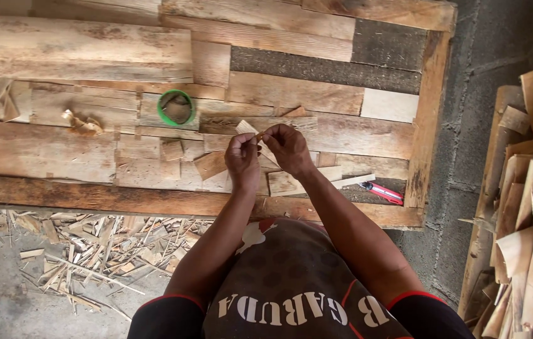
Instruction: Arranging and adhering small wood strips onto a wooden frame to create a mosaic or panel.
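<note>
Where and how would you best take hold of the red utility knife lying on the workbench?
Take the red utility knife around the middle of its long handle, coming down from above with the right hand, the nearer hand. It lies flat and slanted on the wooden workbench, long sides clear for fingers; which end bears the blade is unclear.

Green tape ring (176, 107), red cutter (381, 192), stacked wood sheets (532, 213), floor scraps (90, 251).
</note>
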